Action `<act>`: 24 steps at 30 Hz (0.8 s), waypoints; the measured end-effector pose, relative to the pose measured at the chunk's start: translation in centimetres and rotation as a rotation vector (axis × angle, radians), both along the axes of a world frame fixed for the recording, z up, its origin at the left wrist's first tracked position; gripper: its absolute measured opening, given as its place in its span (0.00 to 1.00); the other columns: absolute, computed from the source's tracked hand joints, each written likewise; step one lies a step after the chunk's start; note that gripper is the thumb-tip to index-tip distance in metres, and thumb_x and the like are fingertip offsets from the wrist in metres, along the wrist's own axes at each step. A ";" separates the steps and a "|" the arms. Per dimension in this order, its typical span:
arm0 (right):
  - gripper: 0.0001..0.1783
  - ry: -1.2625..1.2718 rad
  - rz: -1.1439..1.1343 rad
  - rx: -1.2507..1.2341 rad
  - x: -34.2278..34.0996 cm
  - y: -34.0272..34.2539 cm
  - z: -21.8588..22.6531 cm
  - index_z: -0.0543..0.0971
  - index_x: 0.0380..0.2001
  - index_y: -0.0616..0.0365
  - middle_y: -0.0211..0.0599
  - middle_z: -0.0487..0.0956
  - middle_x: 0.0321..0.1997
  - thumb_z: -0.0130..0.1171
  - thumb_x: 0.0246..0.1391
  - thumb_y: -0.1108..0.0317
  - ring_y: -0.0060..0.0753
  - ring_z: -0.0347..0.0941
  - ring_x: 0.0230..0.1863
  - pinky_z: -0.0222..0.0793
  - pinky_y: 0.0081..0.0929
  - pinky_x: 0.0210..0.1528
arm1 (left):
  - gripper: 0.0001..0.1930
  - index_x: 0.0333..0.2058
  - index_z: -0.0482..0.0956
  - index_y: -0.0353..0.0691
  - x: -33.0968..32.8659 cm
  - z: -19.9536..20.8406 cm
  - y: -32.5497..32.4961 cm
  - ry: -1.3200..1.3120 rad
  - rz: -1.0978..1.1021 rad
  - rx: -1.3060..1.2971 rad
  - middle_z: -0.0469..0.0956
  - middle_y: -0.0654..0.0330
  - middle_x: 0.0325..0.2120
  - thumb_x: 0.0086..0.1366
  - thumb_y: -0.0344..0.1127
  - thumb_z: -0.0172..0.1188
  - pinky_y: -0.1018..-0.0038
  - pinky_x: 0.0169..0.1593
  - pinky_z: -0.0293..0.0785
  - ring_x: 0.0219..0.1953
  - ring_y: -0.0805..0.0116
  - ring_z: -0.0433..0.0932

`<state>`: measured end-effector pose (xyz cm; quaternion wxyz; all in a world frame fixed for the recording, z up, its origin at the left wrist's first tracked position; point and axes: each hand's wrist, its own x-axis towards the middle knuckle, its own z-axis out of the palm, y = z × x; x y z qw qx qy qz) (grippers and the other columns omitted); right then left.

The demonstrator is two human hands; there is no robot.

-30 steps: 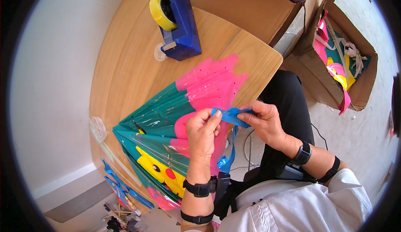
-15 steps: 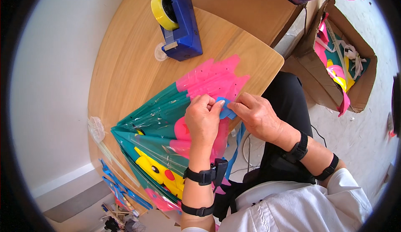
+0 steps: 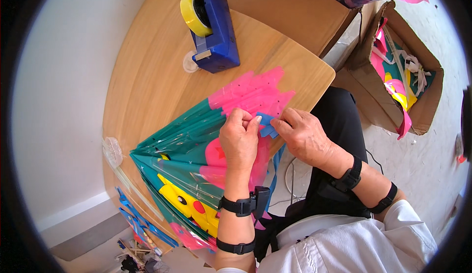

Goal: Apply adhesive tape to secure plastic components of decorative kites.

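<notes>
A pleated plastic sheet (image 3: 194,125), teal with pink zigzag ends and a yellow cartoon figure, lies fanned out on the wooden table. Its folds gather to a point at the left. Over the pink part, my left hand (image 3: 239,137) pinches thumb against forefinger at one side of a flat blue ribbon (image 3: 266,120). My right hand (image 3: 306,134) grips the ribbon's other side, fingers bent. A folded or crossed bit of the ribbon shows between the two hands. A longer blue strip (image 3: 276,167) hangs down below them past the table edge.
A blue tape dispenser (image 3: 223,37) with a yellow roll stands on the table (image 3: 142,66) at the back. At the left edge lie a clear plastic bundle (image 3: 113,152) and blue ribbons (image 3: 142,221). An open cardboard box (image 3: 364,93) holding similar sheets sits at the right.
My left hand has shifted up slightly, and a little more of the blue ribbon shows between my hands. Both hands keep their pinch.
</notes>
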<state>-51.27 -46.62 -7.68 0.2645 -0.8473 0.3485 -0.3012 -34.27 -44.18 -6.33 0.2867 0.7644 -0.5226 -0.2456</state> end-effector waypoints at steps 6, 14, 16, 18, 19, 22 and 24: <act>0.15 0.036 -0.003 -0.011 0.0 0.0 0.0 0.75 0.34 0.63 0.41 0.70 0.29 0.58 0.37 0.73 0.42 0.72 0.32 0.71 0.36 0.33 | 0.11 0.22 0.73 0.36 -0.5 -0.1 -0.3 -0.106 0.046 -0.008 0.73 0.64 0.14 0.53 0.28 0.69 0.78 0.23 0.66 0.16 0.78 0.69; 0.18 0.155 0.030 -0.011 -0.1 -0.4 0.7 0.75 0.40 0.62 0.40 0.69 0.30 0.57 0.41 0.71 0.40 0.72 0.33 0.70 0.35 0.34 | 0.12 0.21 0.73 0.37 -0.7 -0.2 -0.3 -0.115 0.067 0.006 0.74 0.63 0.13 0.53 0.30 0.70 0.77 0.22 0.66 0.16 0.78 0.70; 0.23 0.167 0.030 -0.017 0.0 -0.4 0.5 0.77 0.44 0.61 0.39 0.68 0.31 0.58 0.38 0.74 0.39 0.71 0.32 0.69 0.34 0.33 | 0.12 0.21 0.73 0.37 -0.7 -0.3 -0.3 -0.127 0.070 0.005 0.74 0.63 0.13 0.52 0.30 0.70 0.77 0.22 0.66 0.16 0.78 0.70; 0.24 0.182 0.033 -0.013 0.0 -0.4 0.4 0.77 0.44 0.60 0.39 0.68 0.31 0.58 0.38 0.73 0.39 0.71 0.33 0.70 0.34 0.33 | 0.12 0.21 0.73 0.37 -0.8 -0.3 -0.4 -0.130 0.076 0.010 0.74 0.63 0.13 0.52 0.30 0.70 0.77 0.22 0.66 0.16 0.78 0.70; 0.24 0.189 0.034 -0.012 0.0 -0.4 0.4 0.77 0.45 0.60 0.40 0.68 0.31 0.58 0.38 0.73 0.39 0.71 0.33 0.70 0.34 0.33 | 0.12 0.21 0.73 0.37 -0.8 -0.2 -0.4 -0.130 0.074 0.013 0.74 0.63 0.13 0.52 0.31 0.70 0.77 0.22 0.66 0.15 0.78 0.70; 0.25 0.206 0.036 -0.016 0.1 -0.3 0.4 0.76 0.46 0.61 0.40 0.68 0.31 0.58 0.38 0.73 0.40 0.71 0.33 0.70 0.34 0.34 | 0.12 0.21 0.73 0.38 -0.7 -0.1 -0.5 -0.134 0.065 0.021 0.74 0.64 0.13 0.52 0.30 0.70 0.77 0.22 0.65 0.16 0.78 0.69; 0.21 0.220 0.056 -0.027 0.1 -0.5 0.5 0.76 0.44 0.64 0.40 0.69 0.30 0.56 0.44 0.69 0.40 0.72 0.34 0.70 0.35 0.33 | 0.12 0.21 0.73 0.38 -0.6 0.0 -0.5 -0.139 0.052 0.026 0.73 0.66 0.13 0.53 0.30 0.70 0.79 0.22 0.65 0.16 0.80 0.68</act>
